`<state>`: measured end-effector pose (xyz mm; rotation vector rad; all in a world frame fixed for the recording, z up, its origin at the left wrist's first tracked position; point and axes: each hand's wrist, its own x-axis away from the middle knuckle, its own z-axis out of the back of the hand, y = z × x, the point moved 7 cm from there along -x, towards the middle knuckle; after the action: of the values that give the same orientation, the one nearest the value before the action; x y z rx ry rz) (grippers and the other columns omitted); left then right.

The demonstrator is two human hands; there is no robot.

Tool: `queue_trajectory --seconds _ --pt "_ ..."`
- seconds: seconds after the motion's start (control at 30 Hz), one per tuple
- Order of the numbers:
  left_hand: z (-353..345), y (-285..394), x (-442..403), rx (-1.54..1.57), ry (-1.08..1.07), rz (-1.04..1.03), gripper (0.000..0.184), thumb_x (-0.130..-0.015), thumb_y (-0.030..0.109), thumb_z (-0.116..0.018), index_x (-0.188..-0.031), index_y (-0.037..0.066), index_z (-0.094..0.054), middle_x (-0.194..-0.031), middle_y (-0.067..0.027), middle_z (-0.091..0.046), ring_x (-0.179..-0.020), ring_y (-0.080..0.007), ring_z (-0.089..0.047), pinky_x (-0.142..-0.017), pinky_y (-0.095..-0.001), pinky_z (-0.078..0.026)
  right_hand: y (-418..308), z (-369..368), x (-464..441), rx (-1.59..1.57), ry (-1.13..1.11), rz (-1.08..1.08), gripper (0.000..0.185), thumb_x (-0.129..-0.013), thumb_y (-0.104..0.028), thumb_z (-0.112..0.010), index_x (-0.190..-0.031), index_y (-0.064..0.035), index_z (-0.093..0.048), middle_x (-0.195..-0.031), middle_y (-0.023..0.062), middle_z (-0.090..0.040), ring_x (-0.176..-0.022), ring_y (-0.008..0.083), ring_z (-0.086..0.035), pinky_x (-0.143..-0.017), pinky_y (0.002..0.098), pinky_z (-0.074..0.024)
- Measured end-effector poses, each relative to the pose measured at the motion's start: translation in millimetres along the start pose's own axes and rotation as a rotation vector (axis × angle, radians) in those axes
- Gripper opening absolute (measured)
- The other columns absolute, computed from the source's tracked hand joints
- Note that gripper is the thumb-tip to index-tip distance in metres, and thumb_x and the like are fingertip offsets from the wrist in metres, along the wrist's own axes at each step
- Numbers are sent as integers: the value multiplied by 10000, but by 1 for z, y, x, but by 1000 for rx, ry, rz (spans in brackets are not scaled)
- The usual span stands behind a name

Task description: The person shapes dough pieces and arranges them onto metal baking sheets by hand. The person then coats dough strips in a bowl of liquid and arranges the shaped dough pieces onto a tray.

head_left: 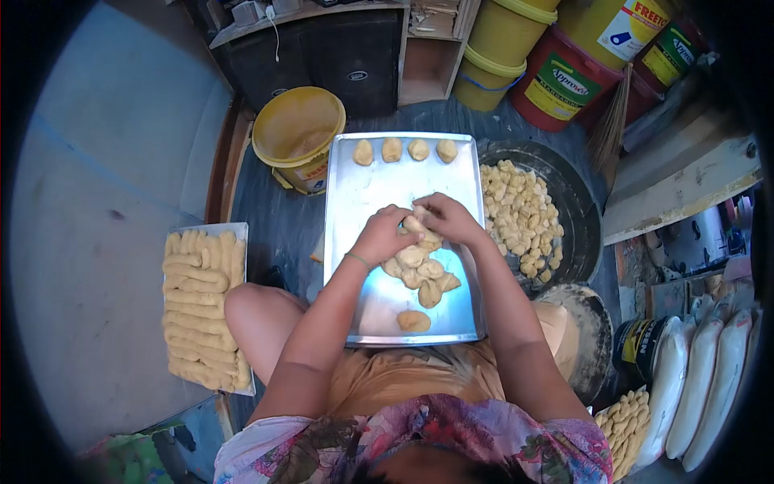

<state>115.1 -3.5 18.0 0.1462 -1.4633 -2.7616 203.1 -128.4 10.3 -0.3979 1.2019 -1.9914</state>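
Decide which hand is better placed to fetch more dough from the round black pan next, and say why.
Probably the right hand: the round black pan lies on its side of the tray, while the left hand would have to reach across.

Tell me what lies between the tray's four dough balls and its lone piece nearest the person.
Head view: the left hand, the right hand and the dough heap, with bare tray around.

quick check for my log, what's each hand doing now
Left hand: closed around a pale-yellow, elongated dough lump over the rectangular silver metal tray.
Right hand: curled at the same lump; whether it grips cannot be told.
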Motion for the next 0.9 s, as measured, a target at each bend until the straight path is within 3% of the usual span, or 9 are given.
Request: queue_trajectory --seconds 0.17,0.23,0.27,0.37,0.43,0.6,0.7,0.83,0.9 --pt "20 -18 -2 192 191 199 266 -787 192 -741 -912 -5 -613 -872 -152 -645 -815 -257 -618 -779 -361 -492 6 14 -15 -452 243 -236 266 -846 -40 -585 -1107 -20 -630 -775 39 -606 -678 116 -581 -616 262 -479" --pt "49 -34 -1 355 474 281 258 -807 183 -730 -854 -19 -576 -759 -132 -619 -714 -204 -582 -683 -349 -482 -3 17 -31 -596 352 -168 268 -851 -38 -578 -1115 -20 -622 -776 35 -603 -671 114 -579 -606 263 -477" --pt "72 -17 9 175 640 258 265 -818 191 -724 -834 -19 -563 -732 -138 -608 -665 -215 -558 -642 -359 -472 -9 14 -39 -650 417 -133 243 -844 -37 -579 -1078 -22 -644 -763 65 -623 -671 145 -604 -621 287 -494" --pt "84 -33 7 -238 588 362 340 -881 308 -652 -815 -12 -556 -781 -169 -626 -723 -347 -605 -702 -436 -478 -16 -11 -59 -162 386 -87 211 -841 -42 -582 -1030 -37 -674 -809 131 -639 -720 246 -651 -683 352 -523" --pt "76 -36 5 -386 515 304 340 -879 318 -649 -819 -8 -571 -850 -193 -630 -789 -376 -601 -746 -461 -474 -9 -29 -60 302 295 -92 261 -841 -66 -598 -1088 -70 -680 -966 167 -655 -919 356 -646 -834 399 -512" --pt "71 -39 9 -407 633 53 284 -904 294 -611 -1048 50 -636 -1046 -164 -605 -990 -346 -569 -861 -465 -440 -45 -22 -33 227 165 -264 286 -782 -209 -704 -1035 -78 -684 -1040 165 -625 -1004 326 -624 -851 372 -498" --pt "51 -42 2 -475 473 -52 337 -915 276 -594 -1207 113 -630 -1091 -140 -584 -1048 -335 -547 -891 -443 -427 -57 -55 -5 421 -282 -121 367 -713 -261 -759 -1019 -74 -678 -993 149 -646 -956 337 -636 -827 372 -506" --pt "49 -44 -8 -528 500 137 353 -913 277 -597 -1234 133 -629 -1099 -111 -582 -1066 -312 -540 -915 -454 -407 -31 -30 -15 24 35 -141 353 -695 -215 -759 -997 -64 -654 -786 97 -621 -751 233 -625 -708 344 -505" --pt "52 -47 -10 -535 564 222 345 -912 267 -599 -1227 129 -631 -1095 -97 -586 -1077 -298 -533 -941 -466 -384 -36 3 -19 -29 377 -175 361 -779 -219 -719 -1091 -68 -619 -806 147 -630 -735 286 -625 -683 395 -494"
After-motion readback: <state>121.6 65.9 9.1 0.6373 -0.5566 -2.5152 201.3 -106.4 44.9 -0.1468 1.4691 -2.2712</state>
